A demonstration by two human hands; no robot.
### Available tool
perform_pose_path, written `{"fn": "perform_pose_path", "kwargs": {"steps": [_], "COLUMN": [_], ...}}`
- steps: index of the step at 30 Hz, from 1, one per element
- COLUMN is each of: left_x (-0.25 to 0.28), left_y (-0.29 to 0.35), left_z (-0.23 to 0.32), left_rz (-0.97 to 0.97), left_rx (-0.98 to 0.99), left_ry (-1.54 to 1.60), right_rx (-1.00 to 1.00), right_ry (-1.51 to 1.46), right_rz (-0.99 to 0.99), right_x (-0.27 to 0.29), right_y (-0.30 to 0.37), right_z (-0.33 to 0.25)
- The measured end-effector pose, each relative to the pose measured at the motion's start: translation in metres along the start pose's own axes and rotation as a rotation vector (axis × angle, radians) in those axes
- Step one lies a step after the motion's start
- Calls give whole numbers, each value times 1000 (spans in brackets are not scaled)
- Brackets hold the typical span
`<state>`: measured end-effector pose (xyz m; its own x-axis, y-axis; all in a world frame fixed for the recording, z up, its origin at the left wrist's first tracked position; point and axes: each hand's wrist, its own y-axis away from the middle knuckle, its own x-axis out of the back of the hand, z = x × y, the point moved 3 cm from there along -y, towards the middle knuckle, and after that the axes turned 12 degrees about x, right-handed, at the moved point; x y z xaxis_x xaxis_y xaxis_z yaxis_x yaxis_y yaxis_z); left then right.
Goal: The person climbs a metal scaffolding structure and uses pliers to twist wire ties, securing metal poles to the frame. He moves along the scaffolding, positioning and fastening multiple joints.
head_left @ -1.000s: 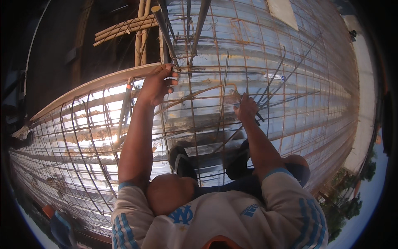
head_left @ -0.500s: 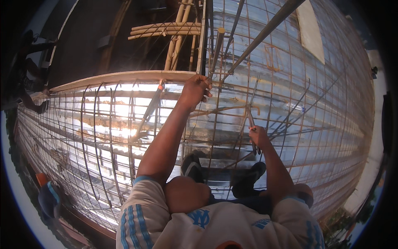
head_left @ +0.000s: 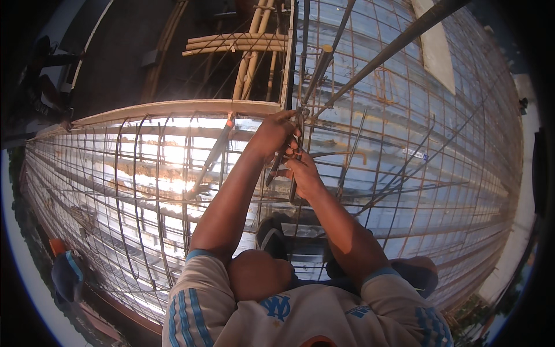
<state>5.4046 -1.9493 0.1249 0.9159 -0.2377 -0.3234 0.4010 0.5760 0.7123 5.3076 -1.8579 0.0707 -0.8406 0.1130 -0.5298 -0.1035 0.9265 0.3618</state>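
Observation:
My right hand (head_left: 302, 173) grips the handles of a pair of metal pincers (head_left: 300, 120). Their jaws point away from me, at a spot where upright and lying steel bars meet beside the corner of a timber edge. Close against the pincers is my left hand (head_left: 274, 136), its fingers bent inward and its index finger reaching toward the jaws. Whatever lies between those fingers is too small to make out. Just beyond the jaws, a thick steel bar (head_left: 393, 53) slants up to the right. A bar with a hooked end (head_left: 363, 156) lies right of my right hand.
A steel bar mesh (head_left: 399, 191) over shiny sheeting spreads all round my feet. Behind the timber edge board (head_left: 185, 108) is a dark opening with bamboo poles (head_left: 237, 43). Another person (head_left: 46, 87) is at the far left. An orange-and-blue object (head_left: 68, 272) sits lower left.
My right hand has brought the pincers up and left, from beside my right foot to the bars by my left hand. My left hand has stayed close to the same spot.

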Motion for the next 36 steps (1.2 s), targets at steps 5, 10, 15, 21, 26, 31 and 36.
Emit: {"fn": "perform_pose_path", "kwargs": {"steps": [5, 10, 15, 21, 26, 31, 36], "left_x": [0, -1, 0, 3, 6, 5, 12], "left_y": [2, 12, 15, 10, 5, 1, 0], "left_z": [2, 9, 11, 7, 4, 0, 2], "left_rz": [32, 115, 119, 98, 83, 81, 102], "left_rx": [-29, -5, -11, -14, -46, 7, -28], "left_ry": [-20, -154, -171, -161, -189, -159, -249], "right_rx": [60, 21, 37, 18, 23, 130, -124], "right_ry": [76, 289, 123, -22, 52, 236, 1], "right_rz": [11, 47, 53, 21, 74, 79, 21], "right_x": [-5, -11, -15, -19, -18, -9, -1], "right_y": [-5, -1, -3, -4, -8, -8, 1], "right_z": [9, 8, 6, 4, 6, 7, -14]}}
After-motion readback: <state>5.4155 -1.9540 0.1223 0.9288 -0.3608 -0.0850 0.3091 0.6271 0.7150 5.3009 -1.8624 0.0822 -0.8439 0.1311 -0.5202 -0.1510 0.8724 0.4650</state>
